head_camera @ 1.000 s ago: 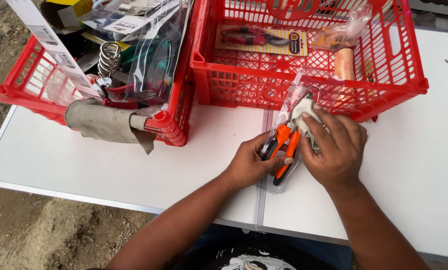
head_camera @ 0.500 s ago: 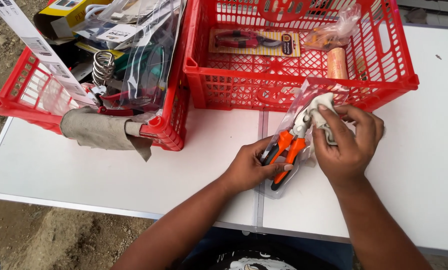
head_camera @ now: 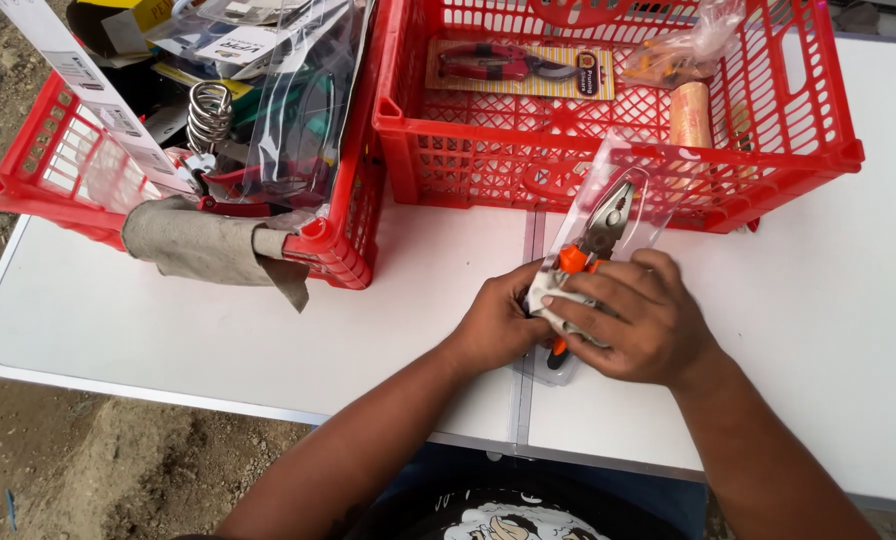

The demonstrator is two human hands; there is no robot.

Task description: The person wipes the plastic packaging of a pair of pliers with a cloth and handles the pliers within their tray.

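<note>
Pliers (head_camera: 596, 232) lie in their clear sleeve (head_camera: 636, 200) on the bench (head_camera: 268, 330); my left hand (head_camera: 496, 325) grips the handles to steady them. My right hand (head_camera: 640, 318) presses a rag (head_camera: 556, 292) closed over the grips, wiping.

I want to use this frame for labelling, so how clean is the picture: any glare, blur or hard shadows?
Head view: even, soft daylight, with only faint shadows under the hands; the pliers are sharp, though their clear plastic pack throws slight sheen; the white table is bright but not blown out; the basket edges bow a little.
</note>
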